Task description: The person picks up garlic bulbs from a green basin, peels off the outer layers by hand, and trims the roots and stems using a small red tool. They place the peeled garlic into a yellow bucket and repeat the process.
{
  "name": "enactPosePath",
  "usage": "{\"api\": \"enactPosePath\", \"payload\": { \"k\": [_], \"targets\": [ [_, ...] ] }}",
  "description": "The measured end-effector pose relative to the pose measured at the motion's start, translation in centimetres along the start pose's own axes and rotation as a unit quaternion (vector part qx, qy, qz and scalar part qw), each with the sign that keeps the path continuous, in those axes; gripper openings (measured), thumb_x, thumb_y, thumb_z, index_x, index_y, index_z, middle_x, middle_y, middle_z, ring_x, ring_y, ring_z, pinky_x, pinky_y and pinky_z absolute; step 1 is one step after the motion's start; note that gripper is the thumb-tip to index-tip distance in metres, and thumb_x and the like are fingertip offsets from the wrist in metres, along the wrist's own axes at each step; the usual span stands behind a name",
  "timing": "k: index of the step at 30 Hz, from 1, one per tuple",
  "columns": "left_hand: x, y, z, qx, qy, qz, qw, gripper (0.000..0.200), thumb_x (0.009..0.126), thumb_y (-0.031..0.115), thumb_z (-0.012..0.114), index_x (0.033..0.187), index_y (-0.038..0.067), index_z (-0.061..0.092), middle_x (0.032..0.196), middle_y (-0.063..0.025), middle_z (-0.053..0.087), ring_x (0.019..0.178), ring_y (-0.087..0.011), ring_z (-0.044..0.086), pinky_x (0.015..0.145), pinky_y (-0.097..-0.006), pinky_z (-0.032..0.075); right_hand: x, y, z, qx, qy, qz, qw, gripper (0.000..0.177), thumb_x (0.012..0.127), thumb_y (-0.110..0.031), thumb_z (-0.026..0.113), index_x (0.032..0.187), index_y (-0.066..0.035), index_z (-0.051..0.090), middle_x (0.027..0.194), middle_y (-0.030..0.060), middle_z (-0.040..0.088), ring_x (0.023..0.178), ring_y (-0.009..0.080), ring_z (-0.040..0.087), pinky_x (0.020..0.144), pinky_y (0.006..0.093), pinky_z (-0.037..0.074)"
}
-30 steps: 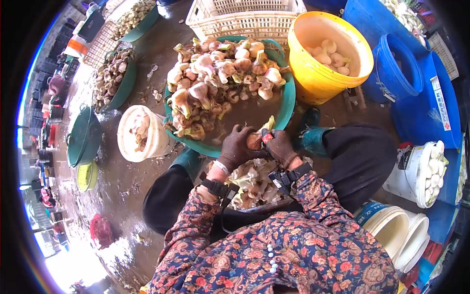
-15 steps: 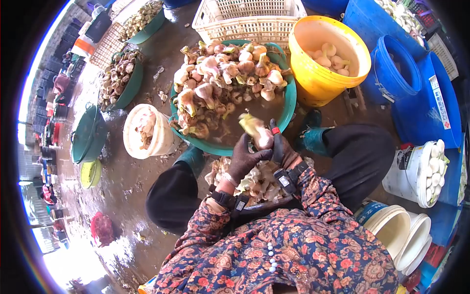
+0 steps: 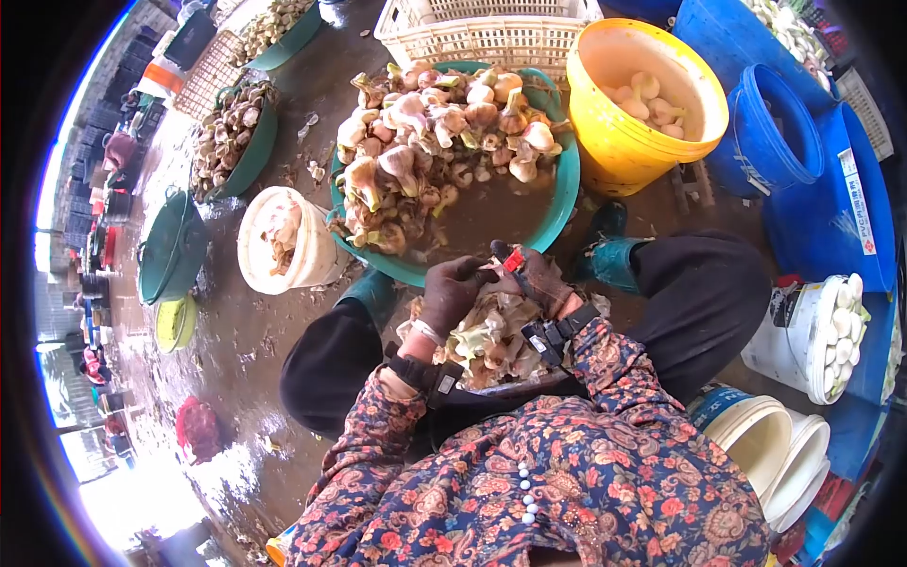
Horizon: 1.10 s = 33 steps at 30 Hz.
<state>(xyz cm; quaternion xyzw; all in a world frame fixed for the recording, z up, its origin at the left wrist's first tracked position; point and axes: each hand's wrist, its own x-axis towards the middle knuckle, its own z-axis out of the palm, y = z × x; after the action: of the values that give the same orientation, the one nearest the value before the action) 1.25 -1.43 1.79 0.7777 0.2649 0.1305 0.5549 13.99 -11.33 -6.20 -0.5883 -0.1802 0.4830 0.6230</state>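
My left hand (image 3: 450,296) and my right hand (image 3: 541,282), both in dark gloves, meet over a heap of papery garlic peel (image 3: 493,340) between my legs. A garlic bulb (image 3: 502,283) is between them, mostly hidden by the fingers. My right fingers are closed around it, with a red band or tool (image 3: 513,261) at the thumb. The left fingers pinch at the bulb's near side; whether they grip loose skin cannot be made out. Just beyond, a green tub (image 3: 565,194) holds unpeeled garlic bulbs (image 3: 406,118) in brownish water.
A yellow bucket (image 3: 614,170) with peeled bulbs stands beyond at right, and a white bucket (image 3: 326,260) with peel at left. Another white bucket (image 3: 789,345) full of peeled garlic is at far right. A cream crate (image 3: 482,52) and blue bins (image 3: 831,208) border the area.
Both hands have come down and closer to the peel heap. The bulb's upright green stalk no longer shows, and fingers now cover most of the bulb. The view has shifted slightly.
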Motion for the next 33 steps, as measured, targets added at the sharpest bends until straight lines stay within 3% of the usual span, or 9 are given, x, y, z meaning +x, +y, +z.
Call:
{"api": "enactPosePath", "payload": {
  "k": [10,16,18,20,22,24,26,28,33],
  "targets": [
    [0.1,-1.6,-1.7,-0.25,0.009,-0.165,0.954,0.023,0.086,0.017,0.06,0.097,-0.003,0.064,0.09,-0.0059,0.065,0.08,-0.0095,0.056,0.075,-0.0242,0.046,-2.6,-5.2,2.1,-0.07,-0.059,-0.152,0.984,0.039,0.08,-0.028,0.069,0.106,0.0,0.06,0.096,0.0052,0.063,0.086,0.0113,0.058,0.077,0.0272,0.047],
    [-0.6,0.9,-2.1,-0.375,-0.04,-0.02,0.926,0.031,0.094,0.015,0.044,0.118,-0.003,0.05,0.108,-0.0082,0.061,0.095,-0.017,0.059,0.084,-0.0259,0.045,-3.2,-6.6,2.8,0.234,-0.176,-0.081,0.953,0.059,0.076,-0.021,0.072,0.124,0.0,0.046,0.116,0.0091,0.054,0.102,0.0154,0.054,0.087,0.0293,0.045],
    [-0.7,-1.6,-2.5,-0.176,0.017,0.075,0.981,0.031,0.092,0.015,0.048,0.117,-0.003,0.051,0.106,-0.0085,0.061,0.096,-0.0174,0.059,0.085,-0.0278,0.046,-3.5,-7.0,2.7,0.254,-0.194,-0.04,0.947,0.059,0.078,-0.022,0.07,0.126,0.0,0.042,0.12,0.0106,0.051,0.107,0.0157,0.051,0.092,0.0297,0.042],
    [-0.8,-2.5,-3.3,0.182,0.082,0.193,0.961,0.027,0.087,0.009,0.054,0.111,-0.005,0.055,0.1,-0.0077,0.064,0.091,-0.0207,0.061,0.082,-0.0308,0.047,-3.5,-6.6,2.2,-0.069,-0.058,-0.144,0.985,0.053,0.082,-0.028,0.065,0.123,0.0,0.044,0.119,0.0122,0.051,0.11,0.0168,0.049,0.095,0.0308,0.04],
    [-0.4,-2.7,-3.3,0.182,0.098,0.169,0.964,0.029,0.083,0.014,0.063,0.105,-0.004,0.058,0.095,-0.0059,0.065,0.084,-0.0183,0.061,0.076,-0.0288,0.048,-3.3,-5.9,2.4,-0.17,0.002,-0.28,0.945,0.042,0.083,-0.024,0.063,0.116,-0.001,0.051,0.114,0.0114,0.053,0.104,0.0172,0.052,0.089,0.0312,0.043],
    [0.3,-3.0,-2.5,-0.344,0.054,-0.223,0.911,0.025,0.086,0.015,0.06,0.103,-0.003,0.06,0.095,-0.0076,0.064,0.08,-0.0145,0.061,0.072,-0.0254,0.049,-4.0,-6.9,3.1,-0.496,-0.102,-0.439,0.742,0.032,0.08,-0.016,0.065,0.107,-0.003,0.057,0.103,0.0089,0.058,0.098,0.0166,0.054,0.08,0.0315,0.047],
    [-0.2,-2.8,-1.4,-0.285,0.059,-0.209,0.934,0.022,0.089,0.018,0.057,0.098,-0.001,0.062,0.087,-0.0033,0.063,0.073,-0.0094,0.058,0.066,-0.0217,0.047,-4.0,-5.1,4.1,-0.459,-0.066,-0.368,0.806,0.019,0.079,-0.009,0.063,0.097,-0.005,0.061,0.092,0.0039,0.061,0.091,0.0139,0.054,0.076,0.0298,0.046],
    [-0.4,-4.6,-1.2,-0.342,0.128,-0.173,0.915,0.025,0.086,0.02,0.062,0.097,-0.002,0.063,0.086,-0.0032,0.063,0.072,-0.0087,0.056,0.064,-0.0228,0.045,-3.1,-3.2,3.8,0.017,-0.046,-0.165,0.985,0.012,0.081,-0.009,0.062,0.092,-0.004,0.061,0.081,0.0002,0.06,0.08,0.011,0.055,0.071,0.0265,0.046],
    [-1.2,0.4,-0.9,-0.325,0.184,-0.104,0.922,0.024,0.088,0.021,0.059,0.093,-0.002,0.063,0.084,-0.0035,0.063,0.074,-0.0093,0.056,0.066,-0.0237,0.044,-1.8,-2.6,1.7,0.043,0.082,-0.063,0.994,0.014,0.085,-0.018,0.062,0.088,-0.005,0.063,0.078,-0.0018,0.06,0.066,0.0065,0.054,0.062,0.0224,0.047]
  ]
}}
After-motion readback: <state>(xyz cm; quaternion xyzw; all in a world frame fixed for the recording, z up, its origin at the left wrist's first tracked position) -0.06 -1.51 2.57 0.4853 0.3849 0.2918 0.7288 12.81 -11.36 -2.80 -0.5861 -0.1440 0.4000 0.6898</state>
